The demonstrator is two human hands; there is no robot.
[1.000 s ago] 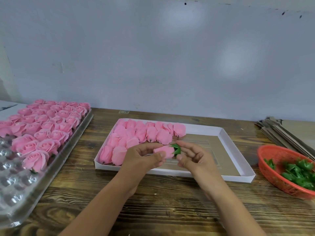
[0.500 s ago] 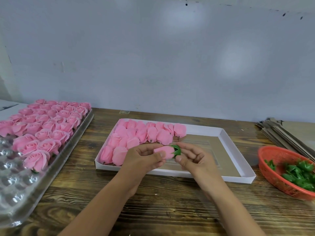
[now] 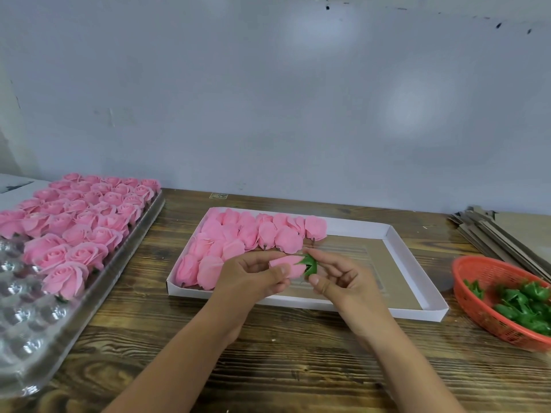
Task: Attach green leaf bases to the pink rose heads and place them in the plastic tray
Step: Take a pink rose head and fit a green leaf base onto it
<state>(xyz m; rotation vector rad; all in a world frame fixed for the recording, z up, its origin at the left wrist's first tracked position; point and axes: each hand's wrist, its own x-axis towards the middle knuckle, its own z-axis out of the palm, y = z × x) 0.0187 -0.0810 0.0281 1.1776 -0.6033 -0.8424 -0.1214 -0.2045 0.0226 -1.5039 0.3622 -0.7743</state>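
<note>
Rose (image 3: pixel 284 265) and leaf base (image 3: pixel 309 264) remain pinched between both hands over the white box (image 3: pixel 416 274), barely shifted from a second ago: left hand (image 3: pixel 253 278) grips the rose, right hand (image 3: pixel 343 280) pinches the base. Wooden tabletop (image 3: pixel 298 362) carries the plastic tray (image 3: pixel 32 332) at left, orange basket (image 3: pixel 489 281) at right; grey wall (image 3: pixel 268 99) behind.

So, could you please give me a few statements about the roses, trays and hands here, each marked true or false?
1. The left hand holds a pink rose head. True.
2. The right hand is empty. False: it pinches a green leaf base at the rose.
3. The orange basket holds green leaf bases. True.
4. The plastic tray is completely full. False: its near cups are empty.
5. The white box holds roses at its left end. True.
</note>
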